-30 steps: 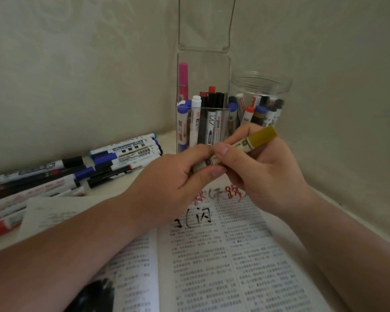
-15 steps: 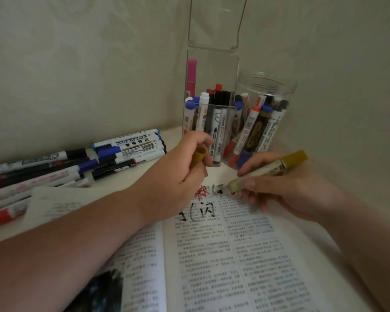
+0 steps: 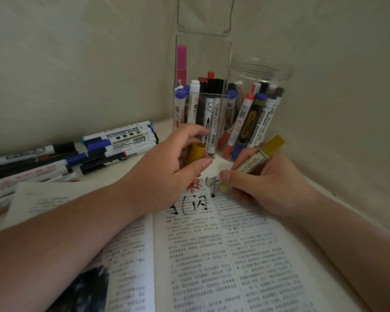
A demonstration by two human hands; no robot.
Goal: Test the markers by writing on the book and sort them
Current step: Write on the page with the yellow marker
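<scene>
A person's right hand point(image 3: 268, 183) pinches an uncapped mustard-yellow marker point(image 3: 254, 162) between thumb and fingers, tip lowered to the top of the open book point(image 3: 212, 255) to test its ink. The left hand point(image 3: 167, 167) curls its fingers round the cap point(image 3: 196, 152), likely kept ready for recapping. Behind, a clear holder point(image 3: 200, 113) and a jar point(image 3: 259, 109) hold other markers.

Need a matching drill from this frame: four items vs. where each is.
Items: 1 yellow cap; 2 yellow marker; 3 pink marker; 4 loose markers.
Places: a in tall clear holder; b on table left of book; c held by left hand; d held by right hand, tip at page.
Pairs: 1-c, 2-d, 3-a, 4-b.
</scene>
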